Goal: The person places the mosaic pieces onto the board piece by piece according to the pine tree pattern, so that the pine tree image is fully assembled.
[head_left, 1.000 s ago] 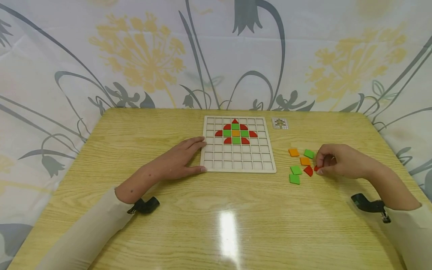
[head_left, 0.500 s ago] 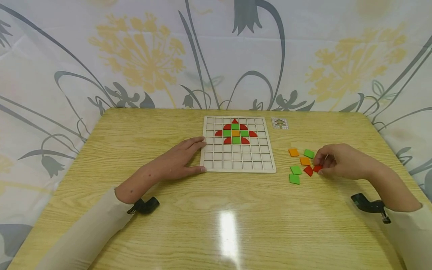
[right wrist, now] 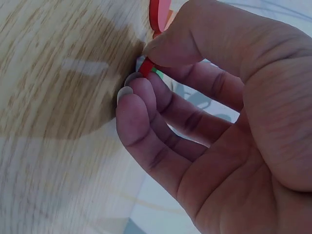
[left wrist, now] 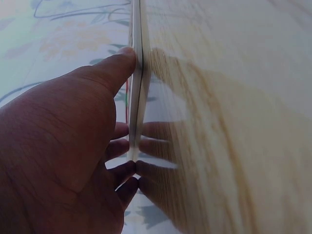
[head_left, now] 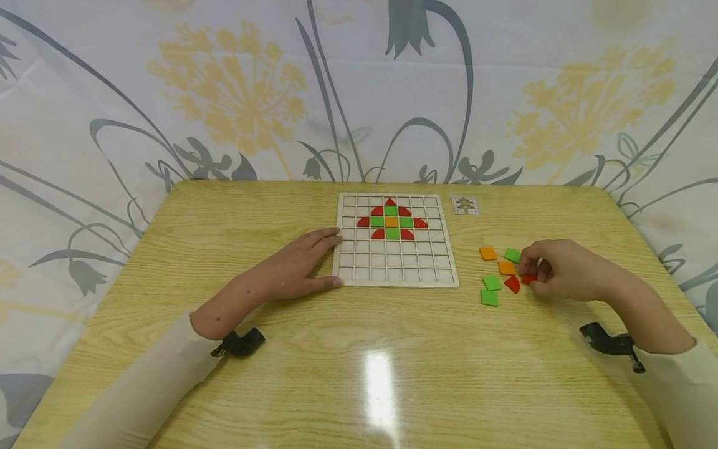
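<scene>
My left hand [head_left: 297, 265] lies at the left edge of the pale wooden grid board [head_left: 395, 285], thumb and fingertips touching its rim. In the left wrist view that hand [left wrist: 63, 141] has its fingers extended along the board's side. Red, green and one orange tile form a tree-like shape in the upper cells. Right of the board, my right hand [head_left: 566, 271] pinches a red tile [right wrist: 147, 67] between thumb and fingers, low over the table; its shape is mostly hidden. Close beside it lies a red quarter-circle tile [head_left: 512, 284].
Two orange tiles [head_left: 488, 253] and several green tiles [head_left: 490, 298] lie loose near the right hand. A small pattern card [head_left: 465, 205] with a tree picture lies beyond them, right of the board. Behind the wooden table [head_left: 314, 374] hangs a flowered cloth [head_left: 359, 93].
The right hand has shifted slightly left, and the red tile at its fingertips has come nearer the loose red quarter-circle. The left hand and board stay put.
</scene>
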Action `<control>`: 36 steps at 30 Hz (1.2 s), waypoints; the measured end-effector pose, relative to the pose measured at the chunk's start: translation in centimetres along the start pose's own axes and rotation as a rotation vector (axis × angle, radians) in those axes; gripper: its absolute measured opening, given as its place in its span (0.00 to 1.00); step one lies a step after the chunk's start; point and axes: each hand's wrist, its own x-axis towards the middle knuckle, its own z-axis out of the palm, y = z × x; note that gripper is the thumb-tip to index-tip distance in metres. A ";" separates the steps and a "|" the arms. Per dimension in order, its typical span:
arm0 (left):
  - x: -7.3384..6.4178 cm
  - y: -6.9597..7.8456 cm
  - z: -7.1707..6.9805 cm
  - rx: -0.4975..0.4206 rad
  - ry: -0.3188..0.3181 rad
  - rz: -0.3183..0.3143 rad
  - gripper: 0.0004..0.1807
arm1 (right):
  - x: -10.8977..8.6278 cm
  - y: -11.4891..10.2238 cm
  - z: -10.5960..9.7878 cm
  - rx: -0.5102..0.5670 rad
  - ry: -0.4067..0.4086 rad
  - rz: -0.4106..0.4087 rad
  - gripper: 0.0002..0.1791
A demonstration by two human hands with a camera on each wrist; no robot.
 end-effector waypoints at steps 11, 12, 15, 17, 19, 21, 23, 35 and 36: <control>-0.1 -0.1 0.1 0.005 0.004 0.002 0.46 | -0.1 -0.3 0.0 -0.019 0.040 -0.079 0.18; -0.1 0.0 0.0 0.004 0.006 0.003 0.46 | -0.1 -0.3 0.0 -0.018 0.042 -0.080 0.18; -0.1 0.0 0.0 0.001 0.009 0.008 0.46 | 0.0 -0.4 0.0 -0.018 0.052 -0.082 0.19; -0.1 0.0 0.0 0.000 0.011 0.011 0.46 | 0.0 -0.4 0.1 -0.017 0.062 -0.091 0.19; -0.1 0.0 0.0 0.000 0.012 0.014 0.46 | 0.1 -0.4 0.2 -0.016 0.078 -0.114 0.19; -0.1 0.0 0.0 0.001 0.012 0.015 0.46 | 0.2 -0.4 0.3 -0.015 0.100 -0.154 0.20; -0.1 0.0 0.0 0.002 0.012 0.016 0.46 | 0.4 -0.4 0.5 -0.012 0.120 -0.195 0.21; -0.1 0.0 0.0 0.003 0.008 0.018 0.46 | 2.1 -2.5 0.3 0.065 0.105 -0.278 0.17; -0.1 0.0 0.0 0.003 0.008 0.019 0.46 | 2.3 -2.8 0.3 0.061 0.107 -0.282 0.17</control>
